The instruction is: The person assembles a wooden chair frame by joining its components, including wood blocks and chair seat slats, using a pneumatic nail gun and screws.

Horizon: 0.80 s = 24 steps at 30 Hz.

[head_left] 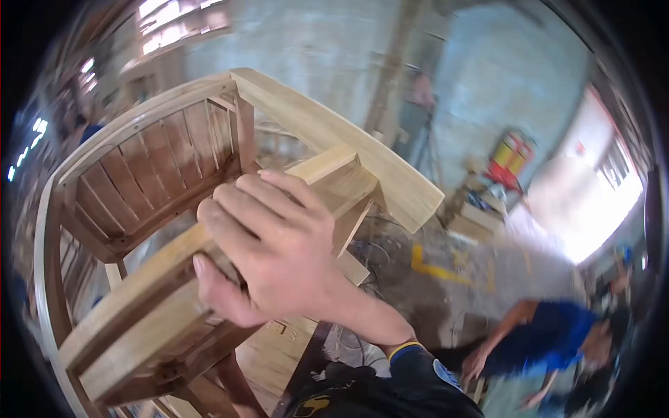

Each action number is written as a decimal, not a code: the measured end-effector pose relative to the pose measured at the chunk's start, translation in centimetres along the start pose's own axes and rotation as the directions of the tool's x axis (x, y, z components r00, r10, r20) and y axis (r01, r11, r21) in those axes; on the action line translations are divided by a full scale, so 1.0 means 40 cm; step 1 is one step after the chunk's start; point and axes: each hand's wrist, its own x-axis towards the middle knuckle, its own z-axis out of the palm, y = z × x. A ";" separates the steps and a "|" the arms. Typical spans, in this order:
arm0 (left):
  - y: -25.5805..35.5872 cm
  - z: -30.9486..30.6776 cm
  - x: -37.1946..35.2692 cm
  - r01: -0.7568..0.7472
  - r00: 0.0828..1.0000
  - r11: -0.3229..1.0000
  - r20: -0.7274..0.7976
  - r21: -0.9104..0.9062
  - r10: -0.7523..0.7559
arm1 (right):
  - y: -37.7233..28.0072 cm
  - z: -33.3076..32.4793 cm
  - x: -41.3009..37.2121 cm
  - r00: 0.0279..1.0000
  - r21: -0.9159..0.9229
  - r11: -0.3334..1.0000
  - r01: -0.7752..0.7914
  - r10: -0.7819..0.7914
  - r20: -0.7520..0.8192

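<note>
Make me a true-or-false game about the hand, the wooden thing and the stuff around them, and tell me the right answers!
1. The right hand is gripping part of the wooden frame. True.
2. The right hand is gloved. False: it is bare.
3. There is a yellow mark on the floor. True.
4. The wooden frame is bright green all over. False: it is wood-coloured, pale in some parts and brown in others.
5. Another person nearby is wearing blue. True.
6. You can see both hands of whoever is gripping the wooden frame. False: only the right hand shows.
</note>
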 end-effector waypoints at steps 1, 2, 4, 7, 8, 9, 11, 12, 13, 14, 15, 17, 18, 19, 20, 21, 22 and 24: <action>-0.009 0.020 0.011 0.046 0.998 0.998 0.039 0.042 -0.047 | -0.022 -0.043 -0.011 0.999 -0.065 0.998 -0.008 0.005 -0.046; -0.022 0.037 0.017 0.086 0.993 0.993 0.070 0.083 -0.092 | -0.045 -0.083 -0.024 0.998 -0.136 0.990 -0.045 0.040 -0.040; -0.070 0.084 0.016 0.174 0.973 0.970 0.121 0.171 -0.196 | -0.070 -0.155 -0.035 0.994 -0.259 0.962 -0.083 0.061 -0.092; -0.145 0.113 -0.007 0.293 0.918 0.909 0.180 0.296 -0.354 | -0.136 -0.247 -0.059 0.988 -0.421 0.898 -0.132 0.084 -0.130; -0.173 0.119 -0.020 0.328 0.894 0.883 0.192 0.335 -0.405 | -0.154 -0.280 -0.071 0.987 -0.466 0.873 -0.147 0.097 -0.130; -0.207 0.118 -0.039 0.360 0.869 0.856 0.200 0.372 -0.453 | -0.170 -0.314 -0.081 0.986 -0.506 0.849 -0.155 0.104 -0.128; -0.281 0.113 -0.059 0.428 0.817 0.804 0.203 0.413 -0.539 | -0.182 -0.355 -0.123 0.981 -0.597 0.779 -0.191 0.163 -0.102; -0.321 0.114 -0.076 0.449 0.791 0.779 0.209 0.438 -0.574 | -0.192 -0.387 -0.142 0.977 -0.633 0.746 -0.208 0.191 -0.096; -0.351 0.121 -0.087 0.469 0.768 0.756 0.212 0.456 -0.604 | -0.194 -0.409 -0.153 0.976 -0.675 0.707 -0.209 0.194 -0.098; -0.381 0.121 -0.099 0.489 0.744 0.732 0.213 0.474 -0.634 | -0.196 -0.432 -0.171 0.975 -0.713 0.669 -0.211 0.197 -0.103; -0.407 0.123 -0.106 0.504 0.722 0.711 0.213 0.491 -0.659 | -0.197 -0.452 -0.189 0.973 -0.747 0.628 -0.216 0.203 -0.110; -0.461 0.138 -0.126 0.525 0.675 0.669 0.222 0.526 -0.704 | -0.205 -0.500 -0.218 0.961 -0.788 0.561 -0.252 0.239 -0.137; -0.481 0.156 -0.127 0.532 0.653 0.649 0.223 0.544 -0.723 | -0.197 -0.520 -0.230 0.961 -0.810 0.529 -0.252 0.237 -0.144; -0.506 0.167 -0.134 0.536 0.639 0.636 0.226 0.556 -0.736 | -0.187 -0.538 -0.250 0.961 -0.829 0.499 -0.250 0.231 -0.151; -0.531 0.184 -0.138 0.540 0.619 0.624 0.236 0.565 -0.750 | -0.180 -0.558 -0.271 0.958 -0.834 0.478 -0.275 0.211 -0.195; -0.556 0.199 -0.144 0.539 0.598 0.612 0.249 0.579 -0.762 | -0.174 -0.577 -0.291 0.946 -0.844 0.440 -0.307 0.238 -0.220; -0.579 0.212 -0.147 0.544 0.571 0.593 0.256 0.594 -0.780 | -0.172 -0.594 -0.312 0.933 -0.852 0.400 -0.337 0.263 -0.246; -0.623 0.219 -0.166 0.555 0.530 0.562 0.259 0.614 -0.807 | -0.167 -0.631 -0.352 0.904 -0.862 0.321 -0.393 0.304 -0.299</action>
